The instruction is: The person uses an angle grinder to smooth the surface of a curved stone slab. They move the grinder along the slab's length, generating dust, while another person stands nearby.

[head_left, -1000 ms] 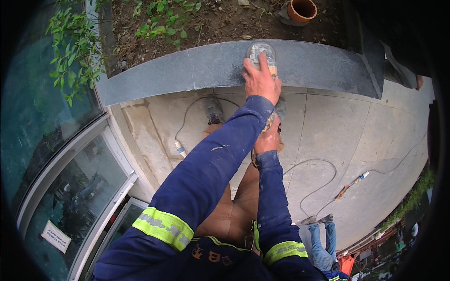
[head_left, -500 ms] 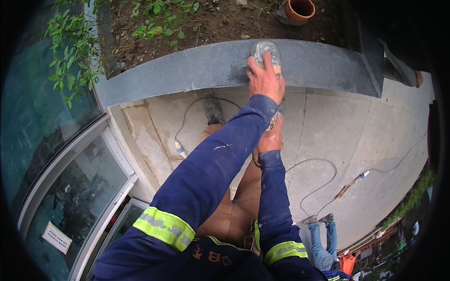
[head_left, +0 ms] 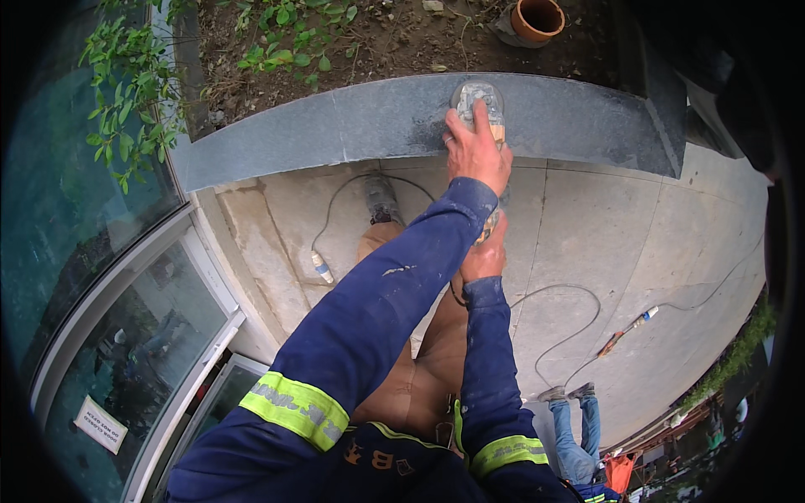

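Observation:
A dust-coated angle grinder (head_left: 480, 94) rests with its round head on the dark grey stone ledge (head_left: 386, 113). My left hand (head_left: 478, 155) lies over the front of its body, fingers wrapped round it and one finger stretched toward the head. Behind it, my right hand (head_left: 485, 251) grips the rear of the grinder, partly hidden by my left sleeve. The disc's underside is out of sight. Beside the grinder's head, on the left, the stone has a darker, damp-looking patch (head_left: 428, 130).
Beyond the ledge is a soil bed (head_left: 402, 42) with green plants (head_left: 289, 54) and a terracotta pot (head_left: 537, 21). Cables with connectors (head_left: 322, 267) (head_left: 646, 316) lie on the paving. A glass door (head_left: 159, 335) stands at left; another person in jeans (head_left: 579, 444) is at lower right.
The grinder and both my hands have shifted slightly toward me along the ledge's width. A hand at the far right edge has gone out of sight.

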